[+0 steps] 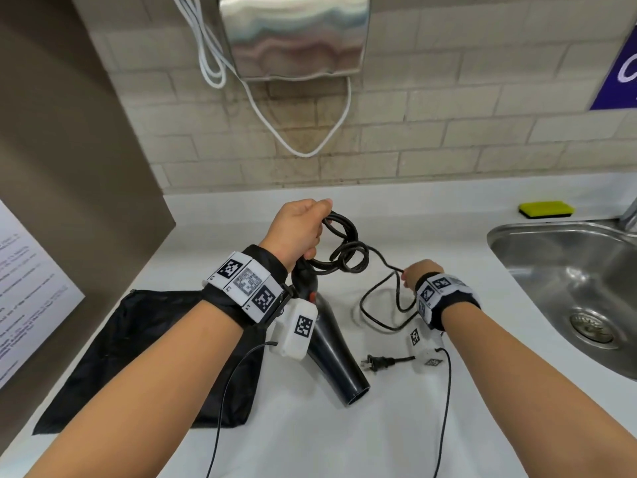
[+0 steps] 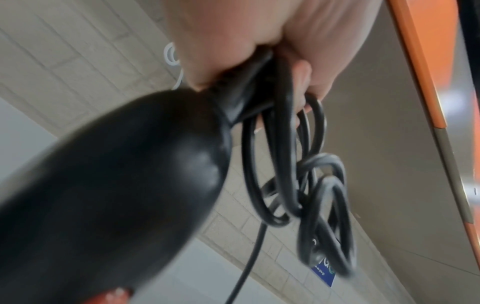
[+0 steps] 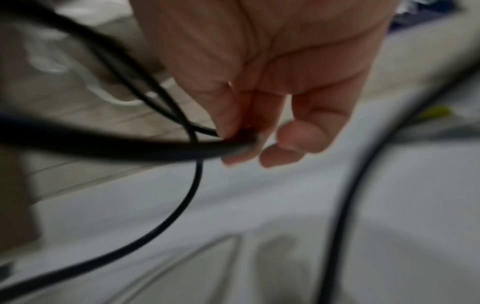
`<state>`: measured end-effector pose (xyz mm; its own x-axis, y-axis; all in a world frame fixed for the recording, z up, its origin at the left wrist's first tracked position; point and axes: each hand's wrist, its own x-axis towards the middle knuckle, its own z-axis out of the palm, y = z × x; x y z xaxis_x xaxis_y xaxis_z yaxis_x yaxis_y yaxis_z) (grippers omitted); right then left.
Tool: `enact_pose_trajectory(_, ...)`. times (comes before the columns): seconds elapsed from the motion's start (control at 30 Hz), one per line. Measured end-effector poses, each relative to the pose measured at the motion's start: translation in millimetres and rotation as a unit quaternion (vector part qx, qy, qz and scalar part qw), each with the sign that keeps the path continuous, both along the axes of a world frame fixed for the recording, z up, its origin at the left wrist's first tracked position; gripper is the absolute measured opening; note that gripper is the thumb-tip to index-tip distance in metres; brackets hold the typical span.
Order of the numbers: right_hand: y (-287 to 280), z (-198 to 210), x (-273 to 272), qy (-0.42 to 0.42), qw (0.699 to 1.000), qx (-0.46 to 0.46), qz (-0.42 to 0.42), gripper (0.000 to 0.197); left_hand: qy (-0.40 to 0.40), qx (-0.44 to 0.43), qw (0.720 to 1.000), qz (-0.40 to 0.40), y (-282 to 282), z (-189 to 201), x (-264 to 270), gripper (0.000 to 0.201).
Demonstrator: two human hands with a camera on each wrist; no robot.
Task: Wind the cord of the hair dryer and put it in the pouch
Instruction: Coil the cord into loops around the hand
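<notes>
The black hair dryer [image 1: 327,346] hangs nozzle-down over the white counter [image 1: 344,436], its smooth plastic barrel a tapered tube with a round open mouth. The left hand [image 1: 296,229] is clenched round its handle together with several glossy loops of the round black cord [image 1: 344,250]. A loose run of cord leads to the right hand [image 1: 418,274], which pinches it between thumb and fingertips, other fingers curled; the rest curves on the counter to the two-pin plug [image 1: 375,362]. The thin, creased black fabric pouch [image 1: 138,360] lies flat at left; what it holds cannot be seen. A stainless sink [image 1: 537,257] sits right.
</notes>
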<state>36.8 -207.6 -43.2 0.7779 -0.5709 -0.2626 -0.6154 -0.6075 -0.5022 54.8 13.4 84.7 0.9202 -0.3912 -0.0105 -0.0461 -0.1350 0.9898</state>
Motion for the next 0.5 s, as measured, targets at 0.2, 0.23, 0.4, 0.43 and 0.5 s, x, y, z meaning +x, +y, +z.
enact_pose_trajectory(0.2, 50.0, 50.0, -14.1, -0.257, 0.942, 0.159, 0.147, 0.058, 0.003, -0.006, 1.000, -0.002, -6.4, 0.0, 1.5, 0.032)
enact_pose_trajectory(0.23, 56.3, 56.8, -16.5, -0.284, 0.918, 0.204, 0.188, 0.059, 0.003, -0.007, 1.000, -0.001, -7.5, 0.3, 1.6, 0.032)
enact_pose_trajectory(0.4, 68.7, 71.4, -23.6, -0.279, 0.847, 0.330, 0.308, 0.047, 0.001, -0.006, 1.000, -0.006, -11.2, -0.1, 3.2, 0.032)
enact_pose_trajectory(0.43, 67.1, 67.5, -23.2, -0.273, 0.848, 0.323, 0.321, 0.039, 0.001, -0.004, 1.000, -0.006, -11.6, -0.2, 3.0, 0.032)
enact_pose_trajectory(0.5, 62.2, 59.6, -19.9, -0.271, 0.853, 0.304, 0.326, 0.030, 0.004, -0.007, 1.000, -0.005, -11.1, 0.2, 2.7, 0.032)
